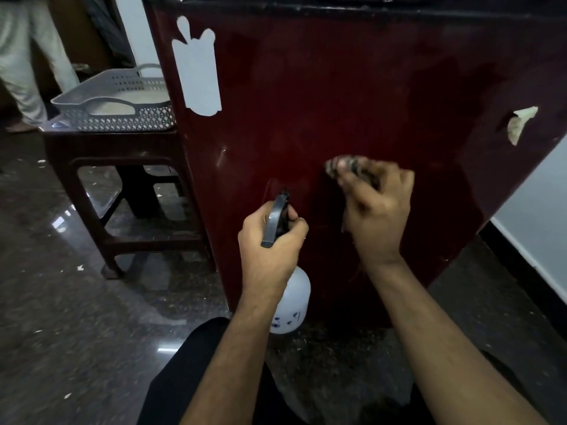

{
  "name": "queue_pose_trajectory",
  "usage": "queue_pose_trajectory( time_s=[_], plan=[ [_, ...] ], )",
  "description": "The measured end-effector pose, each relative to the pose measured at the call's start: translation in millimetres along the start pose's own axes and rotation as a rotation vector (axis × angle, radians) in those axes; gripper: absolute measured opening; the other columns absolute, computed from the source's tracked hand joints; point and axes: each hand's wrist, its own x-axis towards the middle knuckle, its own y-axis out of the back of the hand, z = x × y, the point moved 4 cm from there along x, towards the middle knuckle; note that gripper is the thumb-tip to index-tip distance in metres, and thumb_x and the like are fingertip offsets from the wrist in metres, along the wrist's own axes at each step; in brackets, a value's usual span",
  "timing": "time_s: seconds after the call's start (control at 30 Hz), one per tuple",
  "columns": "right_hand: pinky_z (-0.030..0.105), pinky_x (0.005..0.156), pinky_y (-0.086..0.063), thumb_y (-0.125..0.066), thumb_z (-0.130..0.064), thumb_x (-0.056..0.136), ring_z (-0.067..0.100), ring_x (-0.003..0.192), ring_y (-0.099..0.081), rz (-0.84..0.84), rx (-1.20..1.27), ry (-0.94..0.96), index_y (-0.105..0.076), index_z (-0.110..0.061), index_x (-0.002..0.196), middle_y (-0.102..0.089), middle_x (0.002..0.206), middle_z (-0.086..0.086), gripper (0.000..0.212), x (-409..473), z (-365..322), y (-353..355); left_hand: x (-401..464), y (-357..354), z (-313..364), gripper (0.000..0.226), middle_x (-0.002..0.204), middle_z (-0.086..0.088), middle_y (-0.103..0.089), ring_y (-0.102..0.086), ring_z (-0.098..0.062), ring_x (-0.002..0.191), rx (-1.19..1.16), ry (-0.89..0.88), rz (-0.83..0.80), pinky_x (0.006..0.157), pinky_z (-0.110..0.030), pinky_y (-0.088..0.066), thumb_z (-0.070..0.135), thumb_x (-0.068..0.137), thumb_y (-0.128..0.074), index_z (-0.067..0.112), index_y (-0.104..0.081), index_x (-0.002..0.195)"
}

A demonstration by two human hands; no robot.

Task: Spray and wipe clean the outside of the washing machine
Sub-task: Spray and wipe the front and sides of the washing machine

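left hand (270, 240) wrapped round spray bottle (290, 305), blue scribble unreadable | right hand (376, 213) fingers clamping blurry cloth (343, 165) on maroon washing machine (337, 96) | white sticker (196, 69) blank

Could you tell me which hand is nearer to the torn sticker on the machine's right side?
Right hand, wiping just below-left of the torn sticker; left hand is farther left.

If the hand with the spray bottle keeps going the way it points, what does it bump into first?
Probably the dark red washing machine panel: the left hand aims the spray bottle at it, though the gap is hard to judge.
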Motion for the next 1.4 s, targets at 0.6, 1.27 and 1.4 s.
queue_pose_trajectory(
  time_s=[0.6, 1.27, 1.4],
  plan=[
    [0.021, 0.094, -0.037, -0.072, -0.015, 0.098, 0.03, 0.106, -0.055, 0.108, 0.18, 0.076, -0.078, -0.023, 0.116, -0.065, 0.118, 0.007, 0.021, 32, -69, -55, 8, 51, -14, 0.023, 0.057, 0.004, -0.047, -0.041, -0.02, 0.055, -0.025, 0.057, 0.136, 0.054, -0.036, -0.037, 0.007, 0.088, -0.069, 0.021, -0.06, 0.072],
    [0.041, 0.088, -0.042, -0.07, -0.03, 0.099, 0.02, 0.114, -0.05, -0.108, -0.066, 0.426, -0.068, -0.041, 0.13, -0.068, 0.129, -0.006, 0.033, -74, -78, -108, 15, 70, -70, 0.039, 0.056, 0.005, -0.044, -0.039, -0.016, 0.052, -0.033, -0.02, 0.23, 0.051, -0.034, -0.035, 0.006, 0.091, -0.069, 0.024, -0.049, 0.063],
    [0.042, 0.085, -0.039, -0.067, -0.021, 0.1, 0.024, 0.107, -0.048, -0.024, -0.058, 0.256, -0.074, -0.042, 0.121, -0.07, 0.122, -0.005, 0.03, -64, -68, -91, 14, 84, -79, 0.036, 0.055, 0.004, -0.044, -0.04, -0.012, 0.052, 0.009, -0.048, 0.279, 0.05, -0.029, -0.036, 0.004, 0.092, -0.07, 0.018, -0.051, 0.065]
  ],
)
